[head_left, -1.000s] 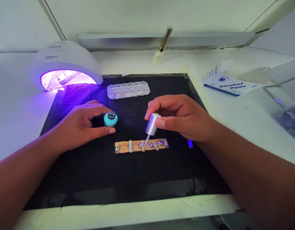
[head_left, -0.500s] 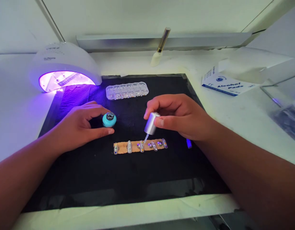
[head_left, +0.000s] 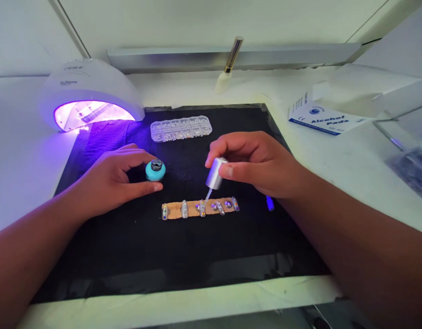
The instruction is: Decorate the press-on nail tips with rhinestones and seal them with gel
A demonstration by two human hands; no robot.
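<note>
My left hand curls its thumb and forefinger round an open turquoise nail polish bottle, which stands upright on the black mat. Between the thumb and fingers of my right hand is the silver cap of a nail polish brush, tilted with its bristles down. The brush tip meets or nearly meets the middle one of several decorated false nails. These sit in a row across a tan strip and carry small coloured stones.
A lit white nail lamp stands at the left rear. Behind my hands lies a clear case of gems. A gold-capped bottle stands at the back, an alcohol pads box to the right. A small blue object lies by my right wrist.
Both hands keep their grips and places. The view has shifted very slightly, and the brush tip stays at the middle nail.
</note>
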